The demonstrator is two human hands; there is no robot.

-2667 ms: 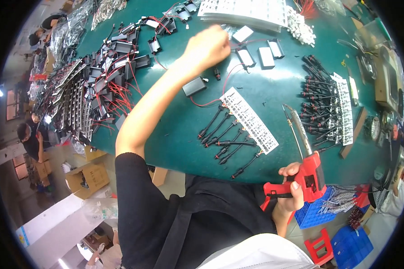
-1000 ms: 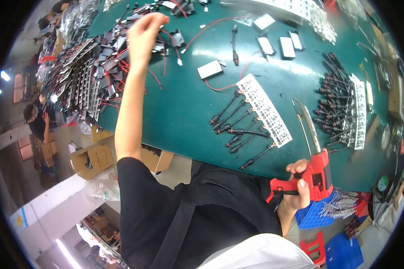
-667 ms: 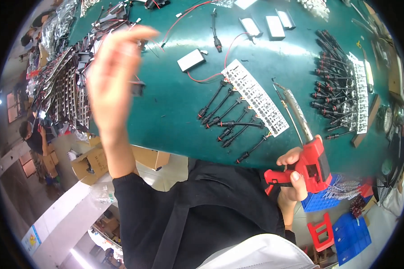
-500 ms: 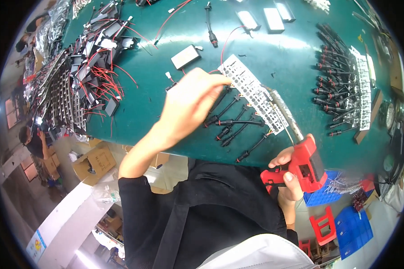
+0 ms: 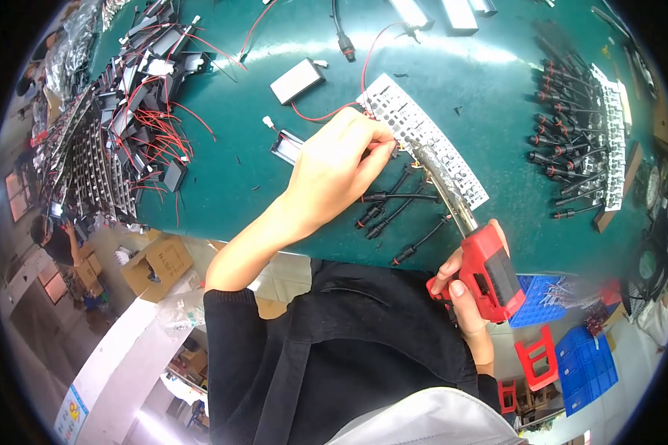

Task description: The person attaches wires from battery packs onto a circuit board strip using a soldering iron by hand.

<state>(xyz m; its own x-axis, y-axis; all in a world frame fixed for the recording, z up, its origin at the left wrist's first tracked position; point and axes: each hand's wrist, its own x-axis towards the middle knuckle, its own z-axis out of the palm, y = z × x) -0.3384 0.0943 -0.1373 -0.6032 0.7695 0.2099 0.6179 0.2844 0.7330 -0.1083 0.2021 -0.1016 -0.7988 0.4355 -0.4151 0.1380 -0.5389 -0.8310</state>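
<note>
My right hand [image 5: 465, 297] grips a red soldering gun [image 5: 491, 276] by its handle. Its long metal barrel slants up and left, with the tip over the left edge of a white circuit board panel [image 5: 443, 143]. My left hand [image 5: 334, 174] is closed in a pinch at that same edge, close beside the tip; whatever its fingertips hold is too small to make out. Several short black connector cables [image 5: 416, 196] lie along the panel's near left side, their thin leads reaching its edge. The fingers hide part of those leads.
Boxy white-topped cases [image 5: 297, 81] with red wires lie to the left and far side. A pile of grey housings and wires [image 5: 137, 111] covers the far left. Finished-looking panels with black cables [image 5: 608, 148] lie right. A blue crate [image 5: 531, 300] stands below the green table [image 5: 274, 215].
My left hand has moved right and down along the panel's edge, its fingers now pinched. The soldering gun has shifted left, bringing its tip near those fingers. The whole view has shifted slightly.
</note>
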